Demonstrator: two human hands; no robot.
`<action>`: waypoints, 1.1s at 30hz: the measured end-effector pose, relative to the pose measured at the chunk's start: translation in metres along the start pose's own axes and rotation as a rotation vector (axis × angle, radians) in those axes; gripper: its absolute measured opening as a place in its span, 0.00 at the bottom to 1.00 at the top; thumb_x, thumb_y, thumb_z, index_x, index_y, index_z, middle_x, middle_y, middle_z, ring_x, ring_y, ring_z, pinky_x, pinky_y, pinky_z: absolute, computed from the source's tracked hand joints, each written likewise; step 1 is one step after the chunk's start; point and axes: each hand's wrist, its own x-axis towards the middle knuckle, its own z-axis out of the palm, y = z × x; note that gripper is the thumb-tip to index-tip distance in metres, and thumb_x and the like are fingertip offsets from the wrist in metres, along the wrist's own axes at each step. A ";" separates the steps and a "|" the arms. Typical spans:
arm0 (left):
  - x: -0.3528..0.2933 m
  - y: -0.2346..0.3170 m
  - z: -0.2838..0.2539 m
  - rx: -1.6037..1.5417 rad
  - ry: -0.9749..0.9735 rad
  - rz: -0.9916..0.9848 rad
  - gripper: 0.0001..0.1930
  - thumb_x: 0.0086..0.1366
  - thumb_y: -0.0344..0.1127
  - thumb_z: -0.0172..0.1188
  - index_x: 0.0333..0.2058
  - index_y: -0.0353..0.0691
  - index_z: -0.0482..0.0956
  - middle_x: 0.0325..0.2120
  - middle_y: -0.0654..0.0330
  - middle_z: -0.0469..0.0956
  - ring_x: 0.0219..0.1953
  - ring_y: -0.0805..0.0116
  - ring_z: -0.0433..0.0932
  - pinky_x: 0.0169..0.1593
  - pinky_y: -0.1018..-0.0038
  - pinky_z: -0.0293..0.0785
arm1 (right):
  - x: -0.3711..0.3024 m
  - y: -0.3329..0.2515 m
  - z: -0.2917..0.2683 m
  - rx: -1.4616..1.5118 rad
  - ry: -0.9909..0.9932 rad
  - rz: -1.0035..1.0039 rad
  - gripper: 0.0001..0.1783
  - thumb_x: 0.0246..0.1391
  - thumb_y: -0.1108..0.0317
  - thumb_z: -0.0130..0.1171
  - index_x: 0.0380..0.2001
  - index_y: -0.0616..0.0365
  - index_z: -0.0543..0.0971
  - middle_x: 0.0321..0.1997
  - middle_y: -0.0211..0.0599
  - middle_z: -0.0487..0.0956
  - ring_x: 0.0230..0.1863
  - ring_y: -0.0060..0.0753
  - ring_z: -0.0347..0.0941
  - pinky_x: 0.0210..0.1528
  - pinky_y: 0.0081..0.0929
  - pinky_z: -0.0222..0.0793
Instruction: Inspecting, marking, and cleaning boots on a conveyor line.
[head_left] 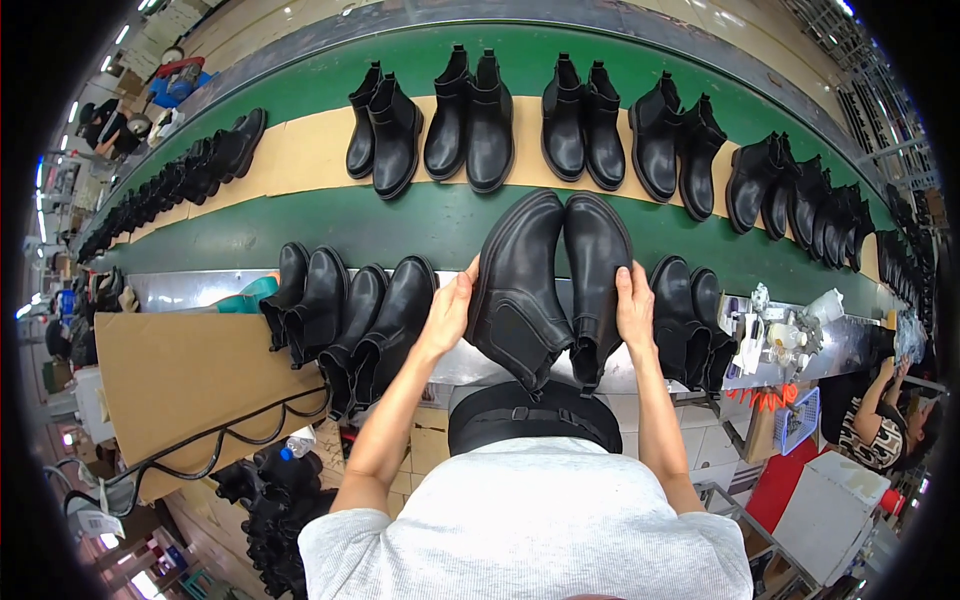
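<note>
A pair of black ankle boots is held upright side by side in front of my body, toes pointing away. My left hand (451, 308) is closed around the outer side of the left boot (522, 280), whose elastic side panel shows. The right boot (597, 270) is gripped at its outer side by my right hand (634, 302), thumb on the upper. The two boots touch or nearly touch; the fingers beneath them are hidden. To the left of them stand several black boots (398, 310) on the metal ledge, and to the right is another pair (684, 315).
Ahead runs a green conveyor belt (330, 222) with tan cardboard (300, 150) bearing rows of black boots. A cardboard sheet (200, 390) lies at left over a black wire rack (215, 452). Bottles and small tools (785, 335) crowd the right ledge; a co-worker (885, 420) is beyond.
</note>
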 end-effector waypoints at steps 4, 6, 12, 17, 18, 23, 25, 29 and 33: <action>0.010 0.026 -0.018 0.287 -0.091 -0.006 0.36 0.66 0.59 0.25 0.57 0.33 0.59 0.47 0.50 0.71 0.44 0.59 0.71 0.51 0.73 0.61 | 0.005 -0.004 -0.011 -0.066 -0.017 -0.029 0.31 0.57 0.47 0.42 0.49 0.66 0.67 0.38 0.62 0.74 0.44 0.59 0.70 0.45 0.40 0.64; 0.012 0.034 -0.016 0.242 -0.090 -0.039 0.32 0.66 0.56 0.37 0.57 0.34 0.60 0.43 0.57 0.74 0.33 0.67 0.69 0.42 0.75 0.65 | 0.005 -0.005 -0.010 -0.079 -0.036 0.037 0.31 0.56 0.47 0.44 0.47 0.67 0.69 0.40 0.55 0.76 0.45 0.51 0.72 0.45 0.36 0.65; 0.013 0.038 0.003 -0.618 -0.065 -0.280 0.31 0.56 0.38 0.61 0.55 0.31 0.62 0.42 0.60 0.74 0.38 0.75 0.73 0.44 0.78 0.69 | -0.005 0.001 -0.010 1.121 -0.467 0.461 0.20 0.58 0.55 0.45 0.44 0.59 0.73 0.42 0.32 0.77 0.44 0.21 0.72 0.46 0.19 0.65; 0.024 0.037 0.031 -1.013 0.210 -0.544 0.20 0.55 0.45 0.62 0.42 0.39 0.72 0.40 0.60 0.73 0.41 0.69 0.73 0.45 0.72 0.72 | 0.009 -0.046 0.004 1.299 -0.386 0.517 0.23 0.54 0.50 0.52 0.45 0.56 0.71 0.44 0.32 0.75 0.47 0.26 0.70 0.47 0.25 0.67; 0.026 0.037 0.032 -1.008 0.199 -0.543 0.20 0.55 0.45 0.62 0.42 0.39 0.72 0.40 0.60 0.73 0.41 0.69 0.73 0.45 0.72 0.72 | 0.012 -0.044 0.006 1.304 -0.376 0.510 0.23 0.54 0.50 0.52 0.45 0.56 0.71 0.44 0.32 0.75 0.47 0.26 0.70 0.47 0.25 0.67; 0.028 0.023 0.036 -0.981 0.301 -0.672 0.21 0.55 0.50 0.61 0.41 0.43 0.72 0.38 0.62 0.72 0.41 0.68 0.70 0.45 0.70 0.71 | 0.016 -0.036 0.013 1.184 -0.320 0.703 0.20 0.47 0.47 0.60 0.34 0.51 0.74 0.34 0.27 0.74 0.33 0.21 0.70 0.42 0.23 0.67; 0.025 0.024 0.041 -0.949 0.305 -0.678 0.22 0.56 0.52 0.59 0.42 0.43 0.71 0.39 0.61 0.72 0.42 0.66 0.70 0.46 0.68 0.71 | 0.014 -0.031 0.012 1.188 -0.311 0.709 0.19 0.48 0.48 0.59 0.34 0.51 0.74 0.37 0.28 0.75 0.35 0.21 0.71 0.42 0.23 0.67; 0.014 0.030 0.047 -1.181 0.038 -0.511 0.26 0.59 0.51 0.54 0.52 0.46 0.63 0.46 0.62 0.70 0.49 0.64 0.68 0.54 0.66 0.63 | -0.002 -0.022 0.009 1.321 -0.485 0.507 0.20 0.54 0.52 0.52 0.43 0.54 0.72 0.45 0.32 0.75 0.43 0.24 0.72 0.47 0.26 0.66; 0.010 0.033 0.049 -0.992 0.009 -0.243 0.35 0.55 0.37 0.58 0.59 0.43 0.52 0.51 0.56 0.65 0.52 0.62 0.67 0.54 0.68 0.65 | -0.011 0.030 0.012 1.459 -0.370 0.549 0.22 0.58 0.54 0.45 0.49 0.57 0.69 0.48 0.33 0.74 0.47 0.28 0.71 0.52 0.27 0.64</action>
